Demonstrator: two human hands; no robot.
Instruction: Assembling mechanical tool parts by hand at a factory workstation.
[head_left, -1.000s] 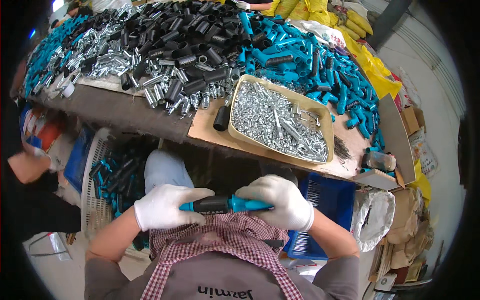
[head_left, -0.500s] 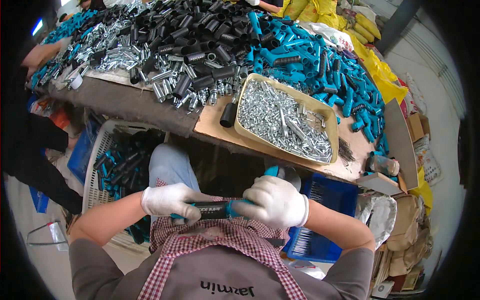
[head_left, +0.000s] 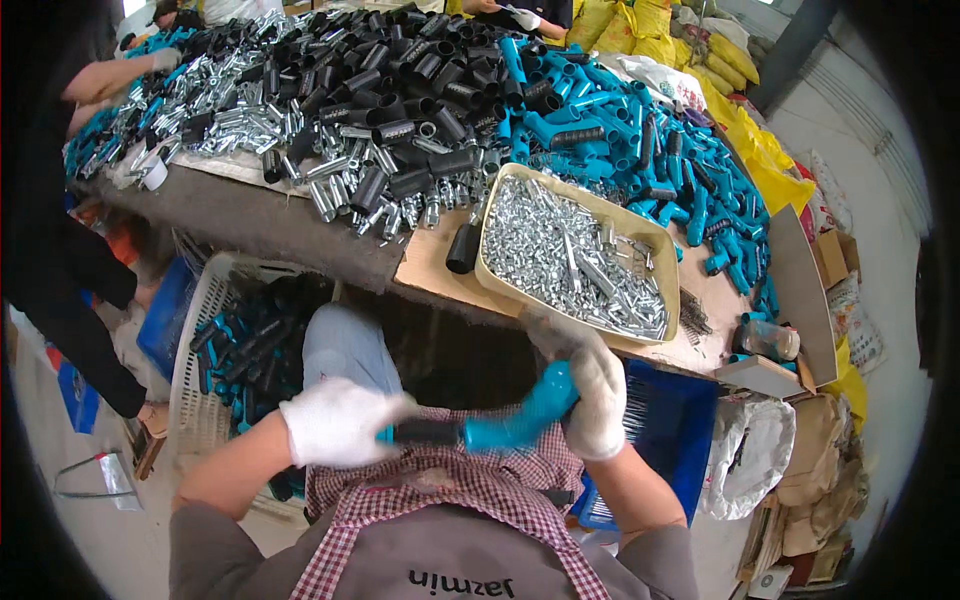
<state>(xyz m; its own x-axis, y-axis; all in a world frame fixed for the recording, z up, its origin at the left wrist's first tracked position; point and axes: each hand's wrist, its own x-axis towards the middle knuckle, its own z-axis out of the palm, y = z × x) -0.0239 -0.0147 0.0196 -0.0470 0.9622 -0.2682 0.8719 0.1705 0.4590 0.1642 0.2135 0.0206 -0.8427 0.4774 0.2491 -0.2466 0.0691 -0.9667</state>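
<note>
A curved tool handle [head_left: 515, 420], teal with a black sleeve, lies across my lap between my hands. My left hand [head_left: 345, 425], in a white glove, is closed around its black end. My right hand [head_left: 598, 400], gloved the same way, is closed at the teal far end. A grey streak [head_left: 550, 335], smeared by motion, extends beyond the right fingers toward the table; its kind cannot be made out. A cream tray [head_left: 488, 262] full of small metal parts rests on the table edge just beyond my hands. A black sleeve [head_left: 463, 248] stands left of it.
Black sleeves [head_left: 390, 85], shiny metal fittings [head_left: 330, 185] and teal handles [head_left: 620, 130] are heaped across the table. Below it, a white crate [head_left: 195, 350] holds handles to my left, with a blue crate [head_left: 690, 410] to my right. A co-worker's arm [head_left: 115, 78] reaches in far left.
My right hand has turned upright and shifted right and forward along the handle, baring more teal. My left hand has moved slightly down. The co-worker's hand at far left has moved over the pile.
</note>
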